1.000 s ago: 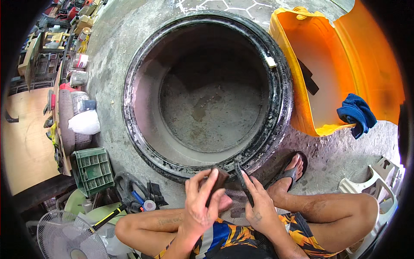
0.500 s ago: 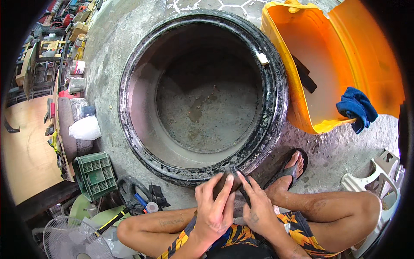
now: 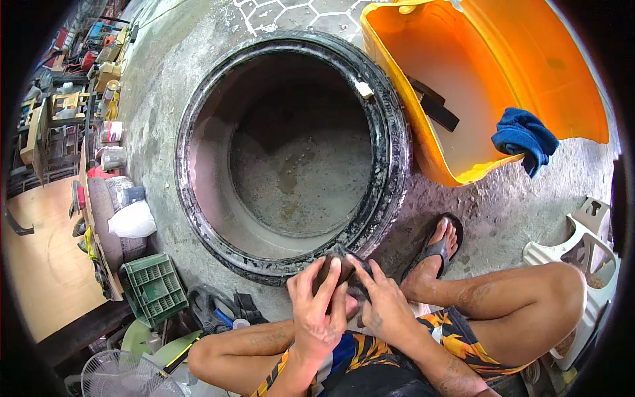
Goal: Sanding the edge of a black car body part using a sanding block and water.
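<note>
My left hand (image 3: 319, 314) is closed on a dark brown block-like piece (image 3: 322, 274), fingers bent over its top. My right hand (image 3: 390, 298) pinches a thin, dark grey sheet (image 3: 342, 251), perhaps sandpaper, which meets the block between my hands. Fingers hide much of both pieces. Just beyond them lies a large round wheel rim (image 3: 395, 149) with a black, white-flecked edge, a grey inner wall and the floor visible through its centre. A small white piece (image 3: 364, 89) sits on its edge at the upper right.
To the right stands a cut-open orange container (image 3: 466, 175) with cloudy water, dark strips (image 3: 433, 112) and a blue cloth (image 3: 526, 137) over its rim. A green crate (image 3: 153, 288), a fan (image 3: 126, 377) and a wooden board (image 3: 53, 258) are leftward; a white plastic stool (image 3: 549, 251) is rightward.
The view has shifted, so the rim and orange container appear further left. Both hands stay together, and the dark sheet has shifted against the block.
</note>
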Demonstrator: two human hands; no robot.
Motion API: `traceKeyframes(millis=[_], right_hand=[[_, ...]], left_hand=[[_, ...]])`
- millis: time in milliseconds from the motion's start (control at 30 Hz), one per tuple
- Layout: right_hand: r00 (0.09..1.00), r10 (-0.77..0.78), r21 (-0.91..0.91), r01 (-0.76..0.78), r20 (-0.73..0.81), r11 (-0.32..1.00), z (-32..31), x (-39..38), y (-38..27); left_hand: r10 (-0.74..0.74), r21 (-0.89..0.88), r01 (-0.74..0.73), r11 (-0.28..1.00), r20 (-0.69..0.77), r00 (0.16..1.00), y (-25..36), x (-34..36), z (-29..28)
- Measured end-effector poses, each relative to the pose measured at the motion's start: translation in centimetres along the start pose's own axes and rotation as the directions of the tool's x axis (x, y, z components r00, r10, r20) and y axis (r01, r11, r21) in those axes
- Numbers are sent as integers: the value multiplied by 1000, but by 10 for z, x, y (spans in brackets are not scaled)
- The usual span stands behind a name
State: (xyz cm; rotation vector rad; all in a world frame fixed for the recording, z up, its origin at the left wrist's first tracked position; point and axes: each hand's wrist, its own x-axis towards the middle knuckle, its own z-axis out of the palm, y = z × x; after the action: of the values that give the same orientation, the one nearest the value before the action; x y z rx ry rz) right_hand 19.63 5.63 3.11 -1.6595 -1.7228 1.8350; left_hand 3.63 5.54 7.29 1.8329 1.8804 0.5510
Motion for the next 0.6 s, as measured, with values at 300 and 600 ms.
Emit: traceKeyframes(millis=[300,600], right_hand=[[1000,4,-43,-3,20,999,4,-2,0],[999,-34,-24,33,-39,999,10,-3,12]], left_hand=[[-96,-119,97,988,13,995,-9,2,-7],[9,-77,-6,997,39,999,4,6,0]])
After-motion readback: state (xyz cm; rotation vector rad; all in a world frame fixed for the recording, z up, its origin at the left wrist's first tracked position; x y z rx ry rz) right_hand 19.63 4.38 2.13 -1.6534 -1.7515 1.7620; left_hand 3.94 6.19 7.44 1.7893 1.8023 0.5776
